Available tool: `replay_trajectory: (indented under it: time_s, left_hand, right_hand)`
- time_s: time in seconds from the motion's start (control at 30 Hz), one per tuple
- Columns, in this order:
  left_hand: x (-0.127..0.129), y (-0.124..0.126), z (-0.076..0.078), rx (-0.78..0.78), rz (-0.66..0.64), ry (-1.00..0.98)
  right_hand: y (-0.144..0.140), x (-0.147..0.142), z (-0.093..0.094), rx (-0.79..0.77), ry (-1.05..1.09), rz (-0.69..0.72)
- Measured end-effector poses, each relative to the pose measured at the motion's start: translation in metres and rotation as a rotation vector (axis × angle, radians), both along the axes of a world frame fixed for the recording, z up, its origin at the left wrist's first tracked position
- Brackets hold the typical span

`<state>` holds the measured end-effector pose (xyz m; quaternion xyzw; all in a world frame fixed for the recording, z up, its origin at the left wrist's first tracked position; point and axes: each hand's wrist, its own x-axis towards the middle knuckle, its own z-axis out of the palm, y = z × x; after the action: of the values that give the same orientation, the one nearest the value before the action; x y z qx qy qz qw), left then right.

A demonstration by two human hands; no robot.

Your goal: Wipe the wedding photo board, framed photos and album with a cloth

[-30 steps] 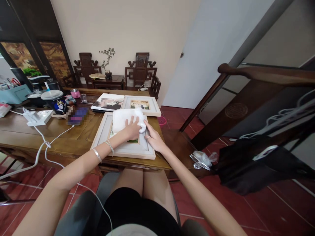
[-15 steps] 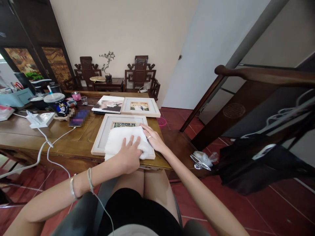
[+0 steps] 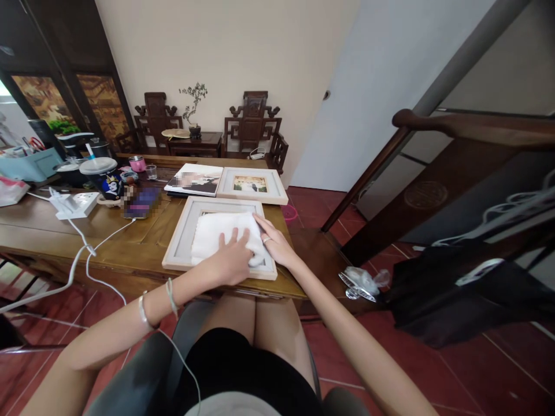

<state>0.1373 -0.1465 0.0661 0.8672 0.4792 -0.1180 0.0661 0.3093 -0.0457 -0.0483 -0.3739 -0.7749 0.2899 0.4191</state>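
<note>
A white cloth [image 3: 217, 236] lies folded over a light wooden picture frame [image 3: 177, 240] on the table, covering nearly all of the picture in it. My left hand [image 3: 236, 260] presses on the cloth from above, its fingers spread. At the frame's right side rests my right hand [image 3: 275, 242], fingers stretched out along the cloth's right edge and a ring on one finger. Whether its thumb grips anything is hidden.
Behind stand a second picture frame [image 3: 277, 188] and a photo book [image 3: 195, 179], lying side by side. Toward the left are a phone [image 3: 142, 203] on a cable, a lidded cup [image 3: 106, 178] and a power strip [image 3: 78, 205]. A wooden chair [image 3: 429, 193] stands at right.
My left hand and the cloth have shifted slightly up over the frame, hiding more of the picture. The cloth's lower edge no longer hangs past the frame. My right hand stays at the right side.
</note>
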Motion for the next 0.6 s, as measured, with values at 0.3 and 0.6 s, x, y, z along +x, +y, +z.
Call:
replay_trajectory:
  time_s: [0.3, 0.6]
  left_hand:
    - [-0.048, -0.029, 0.007, 0.037, 0.135, 0.108]
    - [-0.083, 0.059, -0.021, 0.385, 0.285, 0.047]
  right_hand:
    - [0.002, -0.001, -0.001, -0.048, -0.034, 0.027]
    - [0.006, -0.004, -0.001, 0.039, -0.06, 0.054]
